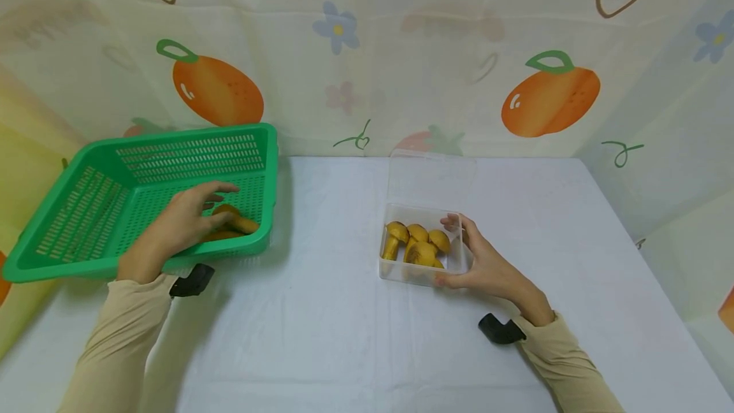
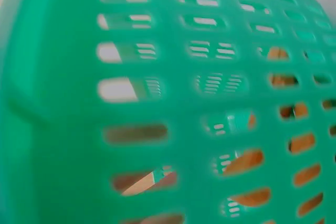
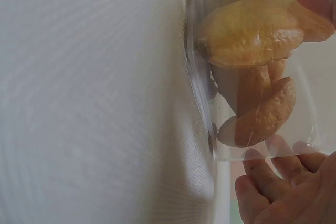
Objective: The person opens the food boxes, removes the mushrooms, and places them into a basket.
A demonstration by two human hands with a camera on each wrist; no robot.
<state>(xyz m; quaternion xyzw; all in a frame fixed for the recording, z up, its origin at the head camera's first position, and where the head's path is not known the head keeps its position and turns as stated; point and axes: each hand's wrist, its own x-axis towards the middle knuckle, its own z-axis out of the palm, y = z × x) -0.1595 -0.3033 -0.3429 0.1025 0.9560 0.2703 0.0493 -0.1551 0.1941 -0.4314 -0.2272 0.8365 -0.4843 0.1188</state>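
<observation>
Mushrooms [image 1: 421, 253], yellow-brown with rounded caps, lie inside a clear box [image 1: 395, 271]

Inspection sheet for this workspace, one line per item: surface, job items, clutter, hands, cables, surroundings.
Surface: white cloth, faint creases.
Job items: clear box holding several mushrooms, lid open at the far side; green basket with more mushrooms inside.
Clutter: nothing seen.
Left hand: inside the basket at the mushrooms; grip unclear.
Right hand: grips the box's right side.
Cables: nothing seen.
Surroundings: printed backdrop with oranges, hearts and flowers; black device at each wrist.
</observation>
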